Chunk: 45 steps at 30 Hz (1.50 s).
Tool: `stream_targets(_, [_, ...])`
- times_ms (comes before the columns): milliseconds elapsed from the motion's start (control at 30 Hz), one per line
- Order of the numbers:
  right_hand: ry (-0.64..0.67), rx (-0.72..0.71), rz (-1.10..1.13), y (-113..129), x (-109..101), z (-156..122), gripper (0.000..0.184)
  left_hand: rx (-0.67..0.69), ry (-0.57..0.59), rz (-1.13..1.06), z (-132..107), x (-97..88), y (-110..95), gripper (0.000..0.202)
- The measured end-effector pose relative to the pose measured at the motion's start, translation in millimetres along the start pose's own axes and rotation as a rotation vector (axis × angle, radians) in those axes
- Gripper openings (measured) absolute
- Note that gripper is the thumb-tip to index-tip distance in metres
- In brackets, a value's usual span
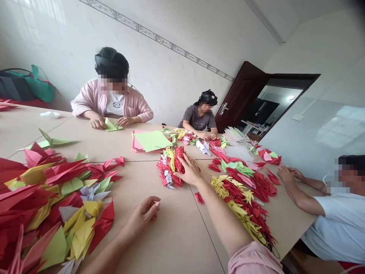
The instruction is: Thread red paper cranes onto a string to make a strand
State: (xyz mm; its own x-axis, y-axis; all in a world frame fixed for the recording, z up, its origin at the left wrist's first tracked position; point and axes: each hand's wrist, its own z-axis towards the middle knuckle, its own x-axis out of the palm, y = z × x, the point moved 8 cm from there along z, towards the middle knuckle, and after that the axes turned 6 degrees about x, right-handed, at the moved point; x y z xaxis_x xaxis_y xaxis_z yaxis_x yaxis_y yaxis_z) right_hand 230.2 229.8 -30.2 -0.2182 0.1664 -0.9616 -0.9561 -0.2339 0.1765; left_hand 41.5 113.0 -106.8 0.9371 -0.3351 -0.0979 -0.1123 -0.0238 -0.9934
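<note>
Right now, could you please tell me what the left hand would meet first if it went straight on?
Following its forearm's line, the left hand would probably meet the near side of the multicoloured folded-paper bundle, though depth is unclear.

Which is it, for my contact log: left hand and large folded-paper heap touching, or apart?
Apart. The head view shows tabletop between the left hand and the folded-paper heap.

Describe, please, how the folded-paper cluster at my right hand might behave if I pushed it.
The cluster at your right hand is probably light for its size, being folded paper. Its thin, pointed pieces look apt to bend or crush. With so many gathered together, it may shift unevenly rather than slide as one block.
</note>
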Motion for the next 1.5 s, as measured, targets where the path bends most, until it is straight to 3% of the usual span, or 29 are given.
stream_targets(233, [-0.043,0.018,0.004,1.2,-16.4,-28.3,0.081,-0.004,-0.012,0.021,0.6,-0.9,0.4,0.059])
stream_targets(467, [-0.030,0.062,-0.041,-9.7,-17.2,-102.7,0.077,-0.014,-0.001,0.053,7.0,-2.9,11.8,0.069])
stream_targets(567, [-0.050,0.153,-0.071,-34.2,-26.0,-136.8,0.065,-0.024,0.002,0.064,12.0,-3.1,15.3,0.075])
stream_targets(733, [-0.131,0.382,-0.114,-107.1,-55.7,-185.7,0.051,-0.040,-0.048,0.083,15.1,-4.6,9.9,0.079])
stream_targets(833, [-0.142,0.452,-0.131,-141.8,-62.7,-203.3,0.048,-0.034,-0.058,0.091,14.3,-5.0,8.4,0.078])
stream_targets(933, [-0.132,0.461,-0.136,-156.6,-57.4,-206.2,0.047,-0.009,-0.062,0.114,13.8,-6.1,10.8,0.072])
stream_targets(1167, [-0.116,0.412,-0.107,-157.2,-46.3,-186.6,0.029,0.017,-0.056,0.173,13.2,-4.6,13.0,0.069])
stream_targets(1500, [-0.241,0.412,0.015,-152.5,-88.5,-183.8,0.024,0.034,-0.060,0.186,11.5,-2.5,7.2,0.071])
